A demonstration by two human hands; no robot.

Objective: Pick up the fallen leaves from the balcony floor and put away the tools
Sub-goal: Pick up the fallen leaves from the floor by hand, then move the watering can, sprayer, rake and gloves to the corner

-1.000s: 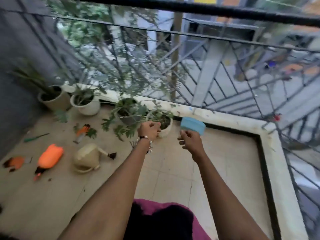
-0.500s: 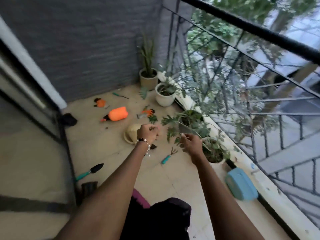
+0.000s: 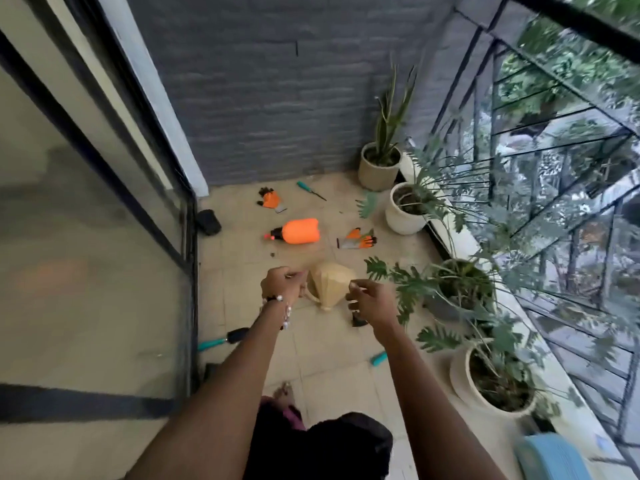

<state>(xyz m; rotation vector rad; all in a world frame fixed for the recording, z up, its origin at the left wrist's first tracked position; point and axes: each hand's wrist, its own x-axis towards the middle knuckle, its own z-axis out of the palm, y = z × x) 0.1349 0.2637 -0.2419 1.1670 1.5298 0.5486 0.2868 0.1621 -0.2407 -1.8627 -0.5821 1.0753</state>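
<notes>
littering the tiled balcony floor (image 3: 270, 344): gloves (image 3: 358, 240), sprayer (image 3: 298, 231), trowel (image 3: 225, 338).

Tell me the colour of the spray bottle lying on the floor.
Bright orange, with a black and red nozzle; the spray bottle shows clearly in the head view.

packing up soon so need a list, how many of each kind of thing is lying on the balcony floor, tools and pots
Plant pots: 4
Orange gloves: 2
Teal-handled hand tools: 3
Orange spray bottle: 1
Beige watering can: 1
Total: 11
</notes>
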